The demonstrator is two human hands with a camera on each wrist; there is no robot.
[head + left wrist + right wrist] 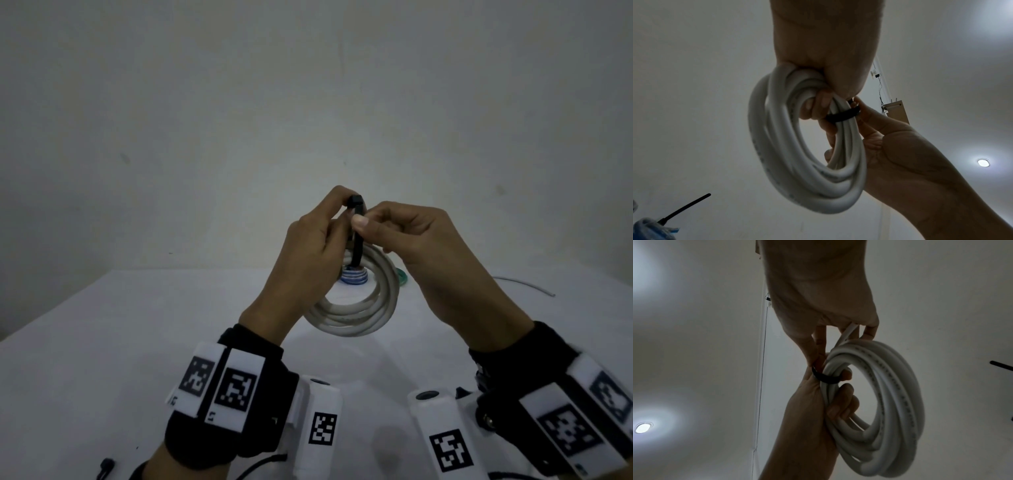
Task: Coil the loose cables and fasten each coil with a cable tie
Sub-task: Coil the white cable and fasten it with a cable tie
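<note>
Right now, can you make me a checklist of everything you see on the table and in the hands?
Surface: white table, dim light.
Job's things: white coil held above the table; black tie looped round it.
Clutter: blue coil with a tie behind; green ring partly hidden.
Hands: left hand grips coil and tie; right hand pinches the tie.
Cables: thin loose wire, far right.
Surroundings: plain wall; ceiling lamp.

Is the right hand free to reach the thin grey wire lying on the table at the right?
Probably not yet: the right hand pinches the black cable tie around the white coil; nothing else blocks the thin wire.
</note>
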